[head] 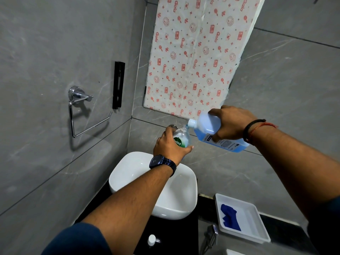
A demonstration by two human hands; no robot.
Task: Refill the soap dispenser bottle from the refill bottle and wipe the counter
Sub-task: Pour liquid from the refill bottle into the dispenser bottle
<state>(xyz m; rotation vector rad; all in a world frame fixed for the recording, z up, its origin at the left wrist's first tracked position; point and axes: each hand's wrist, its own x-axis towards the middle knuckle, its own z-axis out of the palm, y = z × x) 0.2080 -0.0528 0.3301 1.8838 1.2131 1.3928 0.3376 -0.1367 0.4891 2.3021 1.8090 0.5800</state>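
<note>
My left hand (170, 144) grips a clear soap dispenser bottle (183, 138) with a green label, held above the white basin (128, 172), its pump off. My right hand (230, 123) holds the refill bottle (207, 126), translucent with blue liquid, tipped down to the left. Its white neck sits right at the dispenser's open mouth. The white pump top (152, 239) lies on the black counter (165, 229) in front of the basin. A blue cloth (230, 217) lies in a white tray (257, 229) at the right.
Grey tiled walls close in on the left and behind. A chrome towel ring (81, 111) hangs on the left wall. A red-patterned paper sheet (198, 52) covers the mirror. A chrome tap (172, 126) shows behind the dispenser bottle, and a chrome fitting (211, 234) sits below the tray.
</note>
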